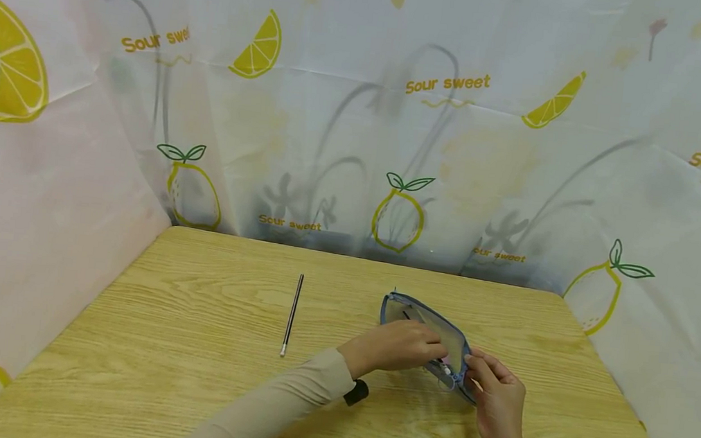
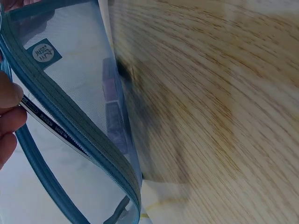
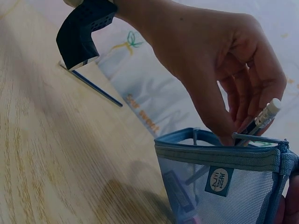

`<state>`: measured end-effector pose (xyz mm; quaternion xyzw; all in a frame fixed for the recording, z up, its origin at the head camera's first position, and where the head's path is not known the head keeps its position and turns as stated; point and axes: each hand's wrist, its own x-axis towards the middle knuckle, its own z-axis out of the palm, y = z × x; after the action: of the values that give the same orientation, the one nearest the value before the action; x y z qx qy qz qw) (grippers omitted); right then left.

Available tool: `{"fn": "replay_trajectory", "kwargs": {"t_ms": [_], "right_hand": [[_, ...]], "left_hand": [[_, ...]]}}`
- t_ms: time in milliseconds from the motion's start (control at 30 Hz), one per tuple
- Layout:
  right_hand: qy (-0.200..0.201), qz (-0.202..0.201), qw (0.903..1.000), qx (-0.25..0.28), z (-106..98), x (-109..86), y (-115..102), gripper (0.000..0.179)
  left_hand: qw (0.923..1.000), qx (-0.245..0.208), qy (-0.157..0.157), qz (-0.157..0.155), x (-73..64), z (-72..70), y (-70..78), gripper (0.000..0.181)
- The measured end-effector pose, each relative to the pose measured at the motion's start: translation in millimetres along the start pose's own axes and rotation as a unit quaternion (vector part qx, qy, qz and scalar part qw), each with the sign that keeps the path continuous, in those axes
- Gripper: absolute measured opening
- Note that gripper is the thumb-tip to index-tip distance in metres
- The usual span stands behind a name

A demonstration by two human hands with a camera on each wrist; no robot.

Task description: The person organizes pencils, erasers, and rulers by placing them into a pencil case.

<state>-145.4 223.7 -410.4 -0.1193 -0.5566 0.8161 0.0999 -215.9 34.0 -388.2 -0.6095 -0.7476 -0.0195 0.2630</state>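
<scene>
A blue mesh zip pouch (image 1: 425,308) stands on the table with its zip undone. My left hand (image 1: 398,347) reaches over its mouth and pinches a dark pencil (image 3: 268,112), whose white eraser end sticks up above the rim. In the left wrist view, the lettered shaft of the pencil (image 2: 56,130) slants down inside the mesh. My right hand (image 1: 501,392) grips the pouch's near right end between thumb and fingers. Small dark blocks with a pinkish part (image 2: 111,93) lie at the bottom of the pouch, blurred through the mesh.
Another dark pencil (image 1: 293,315) lies on the wooden table (image 1: 189,344), left of the pouch, its white eraser end towards me. A hanging sheet with lemon prints (image 1: 333,127) surrounds the table at the back and sides. Black camera mounts (image 1: 357,392) sit at both wrists.
</scene>
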Motion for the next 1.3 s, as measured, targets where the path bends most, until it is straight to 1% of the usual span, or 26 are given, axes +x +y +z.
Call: {"fn": "replay_trajectory", "kwargs": {"t_ms": [133, 333, 433, 600, 833, 1067, 1200, 1300], "right_hand": [[0.004, 0.0, 1.0, 0.001, 1, 0.0, 0, 0.021], [0.006, 0.0, 1.0, 0.004, 1, 0.1, 0, 0.022], [0.007, -0.001, 1.0, 0.005, 0, 0.5, 1, 0.023], [0.007, -0.001, 1.0, 0.003, 0, 0.5, 1, 0.023], [-0.004, -0.002, 1.0, 0.0, -1, 0.4, 1, 0.023], [-0.01, 0.0, 0.9999, -0.003, -1, -0.1, 1, 0.021], [-0.012, -0.002, 0.9999, -0.004, -1, -0.1, 1, 0.02], [-0.01, -0.003, 0.9999, -0.006, -1, 0.0, 1, 0.021]], "left_hand": [[0.9996, 0.012, -0.024, -0.007, 4.9, -0.9, 1.5, 0.012], [0.9974, 0.032, -0.059, -0.028, 10.7, -1.8, 3.4, 0.015], [0.9959, 0.033, -0.075, -0.038, 13.1, -1.7, 3.8, 0.014], [0.9945, 0.029, -0.091, -0.043, 17.1, -2.0, 3.8, 0.011], [0.9901, 0.031, -0.127, -0.051, 21.4, -2.2, 2.8, 0.012], [0.9897, 0.024, -0.136, -0.04, 24.0, 2.2, 2.5, 0.011], [0.9887, 0.02, -0.143, -0.042, 24.9, 3.8, 2.5, 0.011], [0.9889, 0.013, -0.142, -0.04, 25.6, 5.0, 1.7, 0.013]]}}
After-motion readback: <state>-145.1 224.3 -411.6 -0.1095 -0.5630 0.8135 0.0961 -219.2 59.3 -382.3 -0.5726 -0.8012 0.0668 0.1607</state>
